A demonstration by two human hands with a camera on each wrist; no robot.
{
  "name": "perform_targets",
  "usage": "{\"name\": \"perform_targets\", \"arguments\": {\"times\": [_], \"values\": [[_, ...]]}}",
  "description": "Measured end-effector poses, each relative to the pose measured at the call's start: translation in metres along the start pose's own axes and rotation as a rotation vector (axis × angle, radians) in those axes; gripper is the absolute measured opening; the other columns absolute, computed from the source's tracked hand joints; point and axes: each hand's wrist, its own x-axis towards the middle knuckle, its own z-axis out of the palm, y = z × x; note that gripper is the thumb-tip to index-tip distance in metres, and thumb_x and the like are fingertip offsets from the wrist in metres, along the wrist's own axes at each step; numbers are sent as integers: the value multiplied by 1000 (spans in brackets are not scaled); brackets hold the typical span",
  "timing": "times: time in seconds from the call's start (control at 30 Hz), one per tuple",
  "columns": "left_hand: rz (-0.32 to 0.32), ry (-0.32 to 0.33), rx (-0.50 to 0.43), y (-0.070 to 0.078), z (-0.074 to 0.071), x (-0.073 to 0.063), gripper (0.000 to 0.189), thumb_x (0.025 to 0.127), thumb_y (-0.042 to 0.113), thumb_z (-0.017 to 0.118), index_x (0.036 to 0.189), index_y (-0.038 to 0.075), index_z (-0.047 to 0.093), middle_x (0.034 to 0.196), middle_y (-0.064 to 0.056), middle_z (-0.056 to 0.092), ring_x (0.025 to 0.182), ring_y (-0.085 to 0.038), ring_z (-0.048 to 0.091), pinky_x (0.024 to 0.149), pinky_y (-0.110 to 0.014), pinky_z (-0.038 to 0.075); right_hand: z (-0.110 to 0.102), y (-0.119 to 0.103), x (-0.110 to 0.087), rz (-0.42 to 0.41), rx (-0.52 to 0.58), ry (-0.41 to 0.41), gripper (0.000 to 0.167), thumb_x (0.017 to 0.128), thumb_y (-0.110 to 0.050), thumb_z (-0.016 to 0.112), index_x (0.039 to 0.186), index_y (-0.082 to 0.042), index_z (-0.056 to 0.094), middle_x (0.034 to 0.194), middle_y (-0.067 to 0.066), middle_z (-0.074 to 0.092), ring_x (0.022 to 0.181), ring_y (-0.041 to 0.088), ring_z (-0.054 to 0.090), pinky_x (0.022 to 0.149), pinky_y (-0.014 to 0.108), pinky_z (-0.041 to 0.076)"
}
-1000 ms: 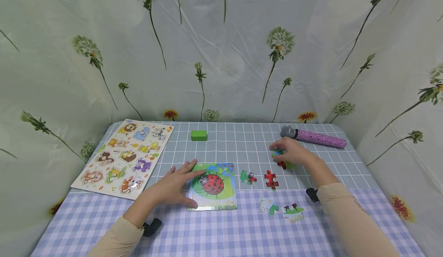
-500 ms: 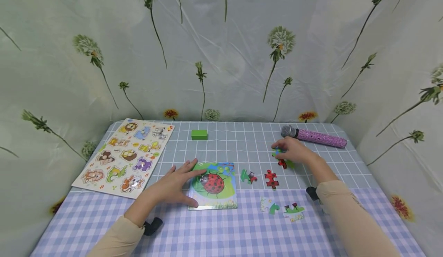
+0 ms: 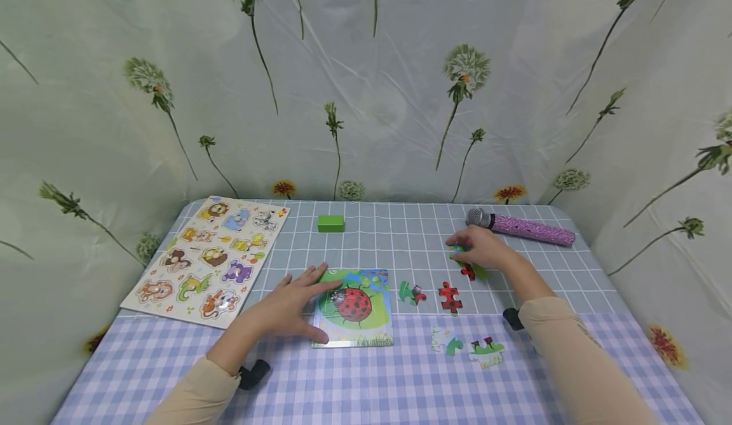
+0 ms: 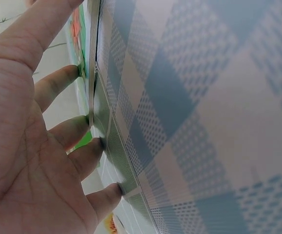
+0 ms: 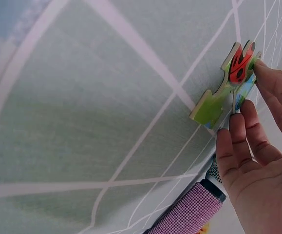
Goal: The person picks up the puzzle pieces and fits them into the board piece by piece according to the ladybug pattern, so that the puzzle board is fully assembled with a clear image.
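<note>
In the head view my left hand (image 3: 286, 304) lies with spread, nearly straight fingers over the left edge of a square ladybug puzzle board (image 3: 354, 339). The left wrist view shows its fingertips along that board's edge. At the right, my right hand (image 3: 483, 248) pinches a small blue-and-green jigsaw piece (image 5: 244, 94) between thumb and fingers. Against it sits a green jigsaw piece (image 5: 210, 108) with a red, black-spotted part, close over the grey cloth. Part of the pinched piece is hidden by the fingers.
Between the hands lie a red jigsaw piece (image 3: 450, 298) and a green-and-red one (image 3: 410, 293). Two more, a white-and-green piece (image 3: 446, 341) and a green piece (image 3: 487, 350), lie nearer. Behind are a glittery microphone (image 3: 532, 229), a green block (image 3: 330, 223) and an animal board (image 3: 189, 256).
</note>
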Motion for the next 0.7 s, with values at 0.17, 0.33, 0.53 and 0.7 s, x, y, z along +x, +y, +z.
{"name": "perform_targets", "arguments": {"times": [0.17,0.33,0.53,0.7], "values": [[-3,-1,-4,1,0,0,107,72,59,94,164,30,47,181,-13,20,165,-46,22,128,-80,11,1,1,3,-13,7,1,32,96,-15,80,125,-3,77,119,20,74,109,36,67,99,59,55],[3,1,0,2,0,0,107,73,59,94,164,30,47,181,-14,20,165,-46,23,127,-80,12,-2,6,2,15,28,-13,34,96,-16,81,126,-3,76,124,22,74,116,41,68,104,62,54],[-2,2,4,3,0,0,107,73,57,95,164,29,47,180,-14,20,165,-45,22,127,-80,13,-2,12,0,50,40,-26,35,96,-13,80,129,-3,75,130,22,72,120,40,66,107,63,53],[-4,0,-1,2,-1,-1,106,73,56,96,163,29,48,181,-14,20,166,-45,22,128,-79,13,-2,12,0,46,38,-20,36,96,-13,80,130,-3,75,126,21,72,110,33,64,100,58,54]]}}
